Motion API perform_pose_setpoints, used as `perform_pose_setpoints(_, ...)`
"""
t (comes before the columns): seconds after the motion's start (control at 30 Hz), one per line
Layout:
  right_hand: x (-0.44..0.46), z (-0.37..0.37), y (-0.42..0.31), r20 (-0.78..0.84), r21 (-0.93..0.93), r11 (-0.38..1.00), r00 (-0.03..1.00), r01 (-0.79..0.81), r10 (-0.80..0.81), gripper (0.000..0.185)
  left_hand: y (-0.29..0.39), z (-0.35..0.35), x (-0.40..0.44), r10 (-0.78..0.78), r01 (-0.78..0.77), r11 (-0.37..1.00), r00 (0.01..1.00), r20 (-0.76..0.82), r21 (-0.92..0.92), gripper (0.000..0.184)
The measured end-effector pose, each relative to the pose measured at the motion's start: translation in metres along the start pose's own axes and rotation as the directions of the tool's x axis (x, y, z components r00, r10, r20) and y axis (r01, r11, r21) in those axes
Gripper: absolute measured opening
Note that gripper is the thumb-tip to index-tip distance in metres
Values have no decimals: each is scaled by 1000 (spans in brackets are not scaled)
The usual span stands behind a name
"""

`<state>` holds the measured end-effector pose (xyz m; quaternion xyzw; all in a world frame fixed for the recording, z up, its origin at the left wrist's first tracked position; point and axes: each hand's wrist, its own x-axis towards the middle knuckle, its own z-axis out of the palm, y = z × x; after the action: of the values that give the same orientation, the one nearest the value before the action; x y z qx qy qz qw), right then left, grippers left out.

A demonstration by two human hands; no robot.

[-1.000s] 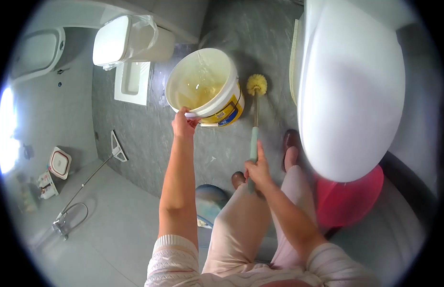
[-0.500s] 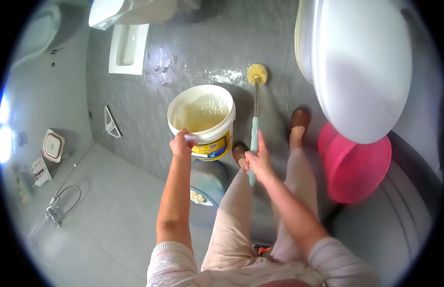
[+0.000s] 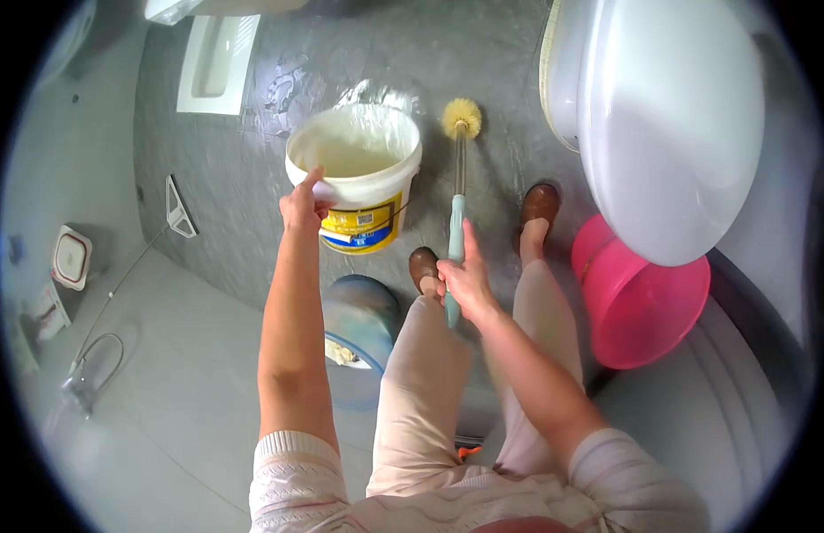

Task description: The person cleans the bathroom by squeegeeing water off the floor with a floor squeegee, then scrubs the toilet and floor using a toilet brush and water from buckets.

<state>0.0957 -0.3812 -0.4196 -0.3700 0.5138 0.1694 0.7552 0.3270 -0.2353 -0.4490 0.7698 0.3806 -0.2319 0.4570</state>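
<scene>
My left hand (image 3: 303, 204) grips the near rim of a white bucket (image 3: 390, 182) with a yellow and blue label. The bucket leans away from me, and pale cloudy liquid shows inside it. My right hand (image 3: 465, 282) is closed round the light green handle of a long brush (image 3: 457, 222). Its round yellow bristle head (image 3: 461, 118) is low over the grey floor, to the right of the bucket; whether it touches the floor I cannot tell.
A white squat pan (image 3: 238, 75) lies in the floor at upper left, and the wet floor (image 3: 287, 84) shines beside it. At right are a large white basin (image 3: 669, 133) and a pink tub (image 3: 643, 311). A bluish bin (image 3: 363, 306) stands near my left leg. A squeegee (image 3: 179, 209) is at left.
The bucket has moved away from me and tilted further, showing more of its label. The whole view has shifted slightly. My right hand keeps the same hold on the brush.
</scene>
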Motion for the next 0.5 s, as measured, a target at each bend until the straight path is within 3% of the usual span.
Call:
perform_pose_setpoints(0.27,2,0,1,23,17,999,999,-34,33,82,-2,-21,-8,33,-30,999,995,97,-31,37)
perform_pose_setpoints(0.5,1,-5,-3,28,61,996,998,-66,65,82,-24,-36,-25,82,-83,996,994,72,14,27)
